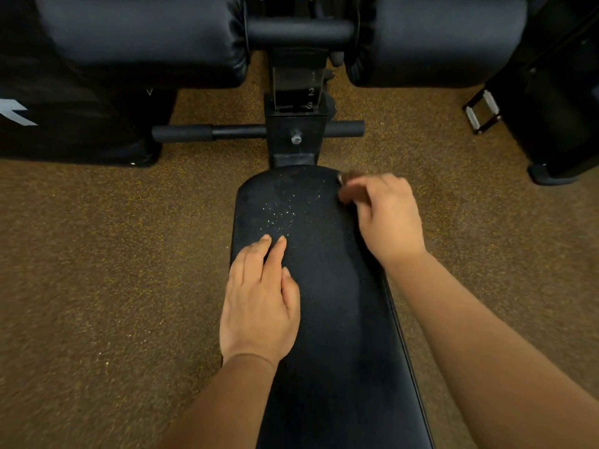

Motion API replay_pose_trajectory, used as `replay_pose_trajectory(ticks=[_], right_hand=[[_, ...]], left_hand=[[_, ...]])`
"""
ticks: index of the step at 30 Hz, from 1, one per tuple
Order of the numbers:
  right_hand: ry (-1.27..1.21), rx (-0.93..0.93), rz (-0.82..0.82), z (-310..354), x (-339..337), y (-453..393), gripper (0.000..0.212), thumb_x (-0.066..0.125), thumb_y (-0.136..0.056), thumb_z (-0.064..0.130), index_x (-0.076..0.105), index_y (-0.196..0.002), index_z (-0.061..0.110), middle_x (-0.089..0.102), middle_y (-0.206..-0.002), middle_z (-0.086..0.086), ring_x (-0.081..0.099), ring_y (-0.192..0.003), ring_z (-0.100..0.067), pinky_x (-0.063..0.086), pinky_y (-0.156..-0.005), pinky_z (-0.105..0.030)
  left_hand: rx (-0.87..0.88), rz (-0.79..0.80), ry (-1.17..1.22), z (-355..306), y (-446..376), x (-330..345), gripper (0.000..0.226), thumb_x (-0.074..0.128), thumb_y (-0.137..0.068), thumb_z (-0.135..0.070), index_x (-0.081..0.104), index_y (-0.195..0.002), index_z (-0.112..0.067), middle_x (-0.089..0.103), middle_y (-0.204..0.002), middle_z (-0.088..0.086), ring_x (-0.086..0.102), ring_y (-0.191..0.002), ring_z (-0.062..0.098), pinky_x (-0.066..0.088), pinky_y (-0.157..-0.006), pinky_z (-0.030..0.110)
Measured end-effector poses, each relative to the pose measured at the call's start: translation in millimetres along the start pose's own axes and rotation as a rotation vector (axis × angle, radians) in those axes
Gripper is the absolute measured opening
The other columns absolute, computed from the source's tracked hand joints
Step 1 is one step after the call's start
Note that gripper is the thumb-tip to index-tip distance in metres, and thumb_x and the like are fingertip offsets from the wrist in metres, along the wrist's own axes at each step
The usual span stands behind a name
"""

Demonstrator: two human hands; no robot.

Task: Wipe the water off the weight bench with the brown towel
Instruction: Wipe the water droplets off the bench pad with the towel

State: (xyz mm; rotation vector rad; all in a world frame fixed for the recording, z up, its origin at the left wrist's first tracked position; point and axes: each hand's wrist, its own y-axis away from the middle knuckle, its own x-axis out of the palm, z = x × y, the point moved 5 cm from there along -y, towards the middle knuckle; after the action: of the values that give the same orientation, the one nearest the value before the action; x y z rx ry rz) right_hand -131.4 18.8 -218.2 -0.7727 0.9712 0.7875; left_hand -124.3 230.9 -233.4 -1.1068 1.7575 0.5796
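The black padded weight bench (327,306) runs from the bottom of the view up to the middle. Small water droplets (288,212) glisten on its far end. My left hand (259,306) lies flat on the left side of the pad, fingers stretched forward just short of the droplets, holding nothing. My right hand (385,215) is at the pad's far right edge, blurred by motion, with its fingers curled. A brownish smear shows at its fingertips; I cannot tell if it is cloth or fingers. No brown towel is clearly visible.
The bench's metal post (296,131) with numbered holes and a cross bar stands beyond the pad. Two large black roller pads (142,40) sit above it. Black equipment (551,102) stands at the right, and a black pad lies at the left. The floor is brown speckled rubber (113,254).
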Motion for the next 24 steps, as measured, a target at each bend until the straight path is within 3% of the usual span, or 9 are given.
replay_pose_trajectory(ticks=[3, 6, 10, 17, 24], right_hand=[[-0.037, 0.126, -0.043, 28.5, 19.9, -26.3, 0.029, 0.055, -0.086, 0.005, 0.067, -0.111, 0.016, 0.06, -0.107, -0.009, 0.048, -0.1, -0.027, 0.033, -0.087, -0.028], [-0.099, -0.036, -0.005, 54.5, 24.5, -3.6, 0.027, 0.058, -0.084, 0.006, 0.067, -0.108, 0.015, 0.061, -0.103, -0.009, 0.051, -0.095, -0.027, 0.041, -0.085, -0.034], [-0.08, -0.179, 0.029, 33.9, 11.3, 20.9, 0.028, 0.055, -0.083, 0.009, 0.066, -0.108, 0.014, 0.061, -0.101, -0.007, 0.053, -0.092, -0.026, 0.042, -0.085, -0.031], [-0.085, 0.138, -0.125, 45.8, 27.6, -32.3, 0.027, 0.059, -0.08, 0.001, 0.067, -0.104, 0.011, 0.061, -0.098, -0.012, 0.053, -0.091, -0.031, 0.039, -0.08, -0.035], [-0.074, -0.22, 0.05, 47.4, 13.1, 20.7, 0.03, 0.062, -0.079, 0.004, 0.067, -0.106, 0.016, 0.062, -0.097, -0.008, 0.055, -0.09, -0.029, 0.044, -0.082, -0.037]], left_hand=[[0.009, -0.002, 0.007, 0.9, -0.3, 0.8, 0.047, 0.032, -0.092, -0.025, 0.049, -0.134, -0.012, 0.047, -0.133, 0.006, 0.038, -0.127, 0.023, 0.025, -0.11, 0.034], [0.002, 0.006, 0.012, 0.7, -0.9, 0.3, 0.048, 0.031, -0.091, -0.025, 0.049, -0.133, -0.012, 0.047, -0.133, 0.006, 0.038, -0.127, 0.023, 0.026, -0.11, 0.034], [-0.005, 0.024, -0.005, -0.3, 0.9, -0.2, 0.049, 0.028, -0.091, -0.027, 0.048, -0.134, -0.013, 0.046, -0.135, 0.005, 0.037, -0.128, 0.022, 0.031, -0.109, 0.038], [-0.007, 0.023, 0.004, -0.2, 0.3, 2.2, 0.05, 0.028, -0.091, -0.028, 0.048, -0.134, -0.014, 0.046, -0.135, 0.004, 0.036, -0.128, 0.022, 0.03, -0.109, 0.038], [-0.018, 0.014, 0.003, 0.8, 0.4, 1.3, 0.049, 0.028, -0.091, -0.028, 0.048, -0.134, -0.015, 0.045, -0.135, 0.003, 0.034, -0.129, 0.021, 0.028, -0.11, 0.036]])
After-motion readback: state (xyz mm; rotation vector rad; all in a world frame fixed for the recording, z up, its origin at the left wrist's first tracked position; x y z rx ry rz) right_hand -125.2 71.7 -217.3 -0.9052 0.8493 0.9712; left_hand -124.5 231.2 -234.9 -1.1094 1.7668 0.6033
